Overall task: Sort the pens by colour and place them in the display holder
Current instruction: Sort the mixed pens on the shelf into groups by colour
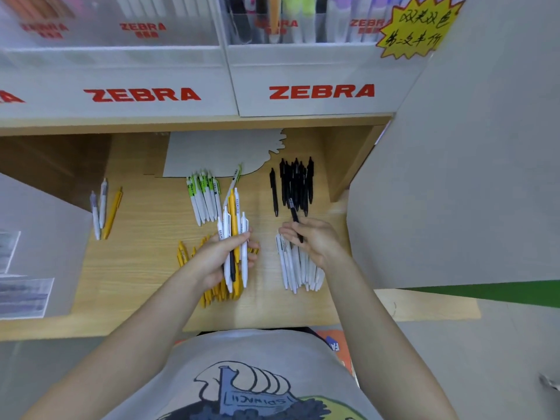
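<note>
Nearest: person in a grey printed shirt (pixel 254 374), both forearms reaching out over a pale wooden shelf (pixel 136 268).

Left hand (pixel 221 256): fingers curled round a mixed bundle of pens (pixel 235 237), white, yellow and one dark barrel, held upright-ish above a yellow pile (pixel 212 286) lying on the wood.

Right hand (pixel 312 241): thumb and fingers pinch a single black pen (pixel 295 219), its far end pointing toward the black pile (pixel 295 183). Under the wrist lies a white pile (pixel 298 271).

Judgement: step in hand is dropping the black pen with its fellows. To do it well, lay it parallel to the pile, tip the same way, beside the loose outlier on the left so nothing rolls; keep the left bundle fanned so the next colour is readable before the right hand comes for it.

Mid-distance: a white-and-green pile (pixel 204 198) centre; three strays, two greyish and one yellow (pixel 103 207), well apart at left. A scalloped white card (pixel 224 153) lies flat behind the piles.

Far: display holder (pixel 303 56) with red ZEBRA lettering, clear compartments already partly stocked; contents blurred. Yellow starburst sign (pixel 419 25) top right. Grey panels on both sides.
</note>
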Demonstrator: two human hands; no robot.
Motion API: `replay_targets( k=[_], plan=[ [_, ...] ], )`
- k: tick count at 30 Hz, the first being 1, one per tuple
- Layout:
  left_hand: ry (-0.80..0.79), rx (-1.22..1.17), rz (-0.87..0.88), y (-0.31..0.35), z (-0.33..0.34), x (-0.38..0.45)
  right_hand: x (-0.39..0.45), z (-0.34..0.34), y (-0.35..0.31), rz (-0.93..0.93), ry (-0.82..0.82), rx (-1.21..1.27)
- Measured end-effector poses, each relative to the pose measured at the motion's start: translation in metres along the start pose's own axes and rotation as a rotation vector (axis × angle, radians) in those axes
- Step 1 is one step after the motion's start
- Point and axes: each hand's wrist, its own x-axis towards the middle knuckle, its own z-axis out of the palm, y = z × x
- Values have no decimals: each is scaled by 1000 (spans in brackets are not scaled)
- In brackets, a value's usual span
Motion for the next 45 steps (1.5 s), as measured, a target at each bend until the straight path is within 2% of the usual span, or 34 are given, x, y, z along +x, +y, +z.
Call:
replay_targets(
  k=[2,7,10,15,18,22,30,34,41,43,45],
  plan=[
    [15,-12,-17,1,1,4,8,-1,0,-18,59,-55],
    [29,-41,-60,5,8,16,22,-2,-11,-89,259,-462],
    [27,-60,-68,4,10,22,29,-6,-15,-96,203,-469],
    [25,-80,-74,-2,6,25,32,-14,-10,-45,-38,-252],
    [21,-97,-80,-6,5,26,28,-14,-5,-97,-49,-282],
    [11,-112,-73,-10,5,24,28,-15,0,-141,32,-230],
    [11,-116,-53,-15,-1,19,62,-10,-6,-231,389,-448],
    [-7,-132,-25,-14,-6,16,83,-6,-4,-239,481,-545],
    [-69,-91,-2,-13,-9,8,64,-10,-4,-255,510,-597],
    [-97,-58,7,-14,-6,4,38,-6,-1,-293,442,-604],
    [-122,-18,4,-14,-1,0,9,3,8,-297,274,-559]
  ],
)
